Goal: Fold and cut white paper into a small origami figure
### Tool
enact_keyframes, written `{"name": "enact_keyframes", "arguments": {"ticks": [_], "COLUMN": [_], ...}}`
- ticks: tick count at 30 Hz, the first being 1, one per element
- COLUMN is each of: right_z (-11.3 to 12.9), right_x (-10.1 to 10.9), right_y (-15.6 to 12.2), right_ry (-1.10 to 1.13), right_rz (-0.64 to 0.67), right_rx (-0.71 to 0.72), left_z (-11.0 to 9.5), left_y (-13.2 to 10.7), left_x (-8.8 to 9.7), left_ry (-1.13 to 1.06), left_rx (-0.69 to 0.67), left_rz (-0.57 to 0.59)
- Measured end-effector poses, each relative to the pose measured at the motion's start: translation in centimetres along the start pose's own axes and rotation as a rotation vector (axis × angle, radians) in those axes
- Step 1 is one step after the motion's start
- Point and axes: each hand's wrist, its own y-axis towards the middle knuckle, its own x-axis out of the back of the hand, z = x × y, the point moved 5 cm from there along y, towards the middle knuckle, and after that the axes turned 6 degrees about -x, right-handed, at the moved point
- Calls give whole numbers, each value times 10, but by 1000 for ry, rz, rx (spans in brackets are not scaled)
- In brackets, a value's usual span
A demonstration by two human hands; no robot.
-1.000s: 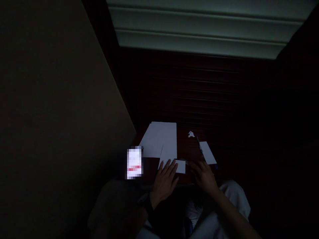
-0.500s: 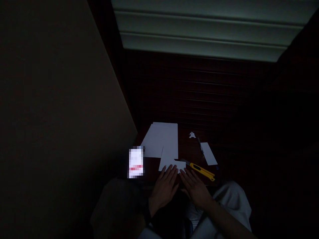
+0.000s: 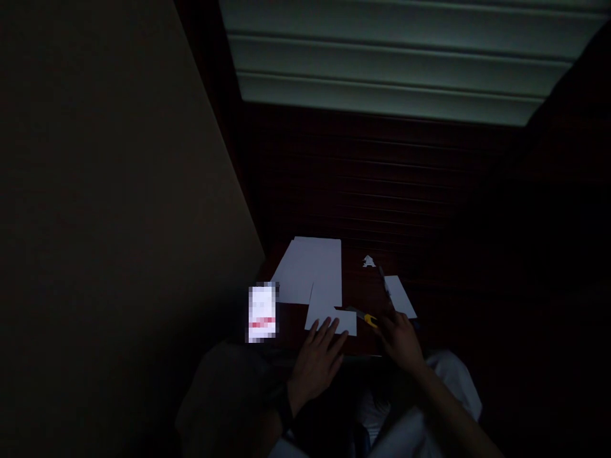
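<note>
My left hand (image 3: pixel 319 356) lies flat with fingers spread on a small cut piece of white paper (image 3: pixel 347 321), pressing near its lower edge. A notch shows in that paper's right side. My right hand (image 3: pixel 401 340) is closed over the handle of a yellow utility knife (image 3: pixel 370 320). The knife's front end and blade still show, pointing left toward the paper, while most of the handle is hidden under the fingers. Larger white sheets (image 3: pixel 310 270) lie behind the cut piece and partly under it.
A pen (image 3: pixel 385 283) and a white paper strip (image 3: pixel 400 296) lie at the right of the dark table (image 3: pixel 351 346). Small paper scraps (image 3: pixel 368 261) sit farther back. A bright blurred-out screen (image 3: pixel 261 312) is at the left. A wall and slatted shutter stand beyond.
My right hand has left the paper, moved right and closed on the utility knife. My left hand stays on the paper. The view has shifted slightly.
</note>
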Motion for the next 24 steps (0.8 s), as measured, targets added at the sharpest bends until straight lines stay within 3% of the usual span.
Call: {"name": "enact_keyframes", "arguments": {"ticks": [8, 24], "right_z": [12, 14], "right_x": [-1, 2], "right_y": [-3, -2], "right_ry": [66, 92], "right_rz": [65, 160], "right_rx": [66, 128], "left_z": [1, 1], "left_y": [0, -1], "left_x": [-1, -2], "left_ry": [11, -3], "left_rx": [-6, 1], "left_rz": [-1, -6]}}
